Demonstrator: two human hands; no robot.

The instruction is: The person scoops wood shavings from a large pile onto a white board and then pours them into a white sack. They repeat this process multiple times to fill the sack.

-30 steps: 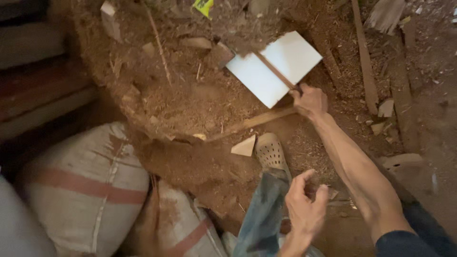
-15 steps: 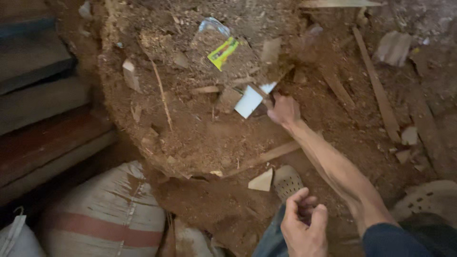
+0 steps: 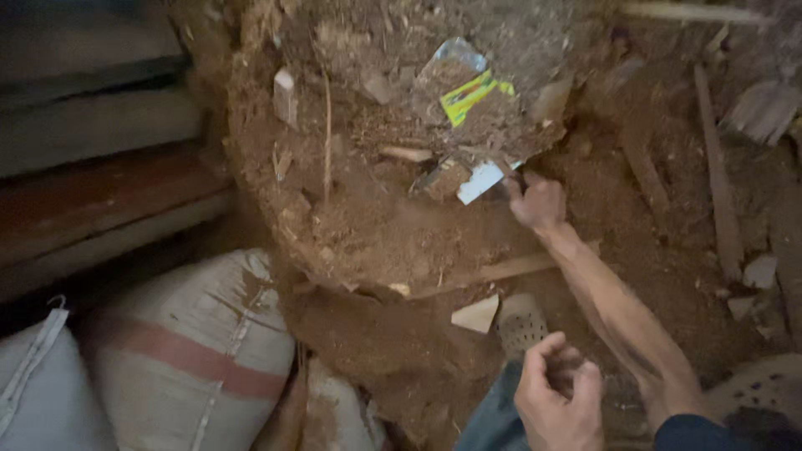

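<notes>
We find the right hand (image 3: pixel 539 200) pinching a white flat scrap (image 3: pixel 480 180), half buried at the top of the sawdust heap (image 3: pixel 376 225). The left hand (image 3: pixel 558 392) hangs loosely curled, empty. Judged step: scraping debris; next calls for firm drag.

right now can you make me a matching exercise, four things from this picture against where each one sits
Things:
1. white flat piece
2. yellow-green wrapper
3. striped sack
4. left hand

Places:
a. bottom left, beside the dirt heap
b. bottom middle, loosely curled, holding nothing
c. at the right hand, dug into the sawdust
d. near the top of the heap

Pairs: 1-c, 2-d, 3-a, 4-b
</notes>
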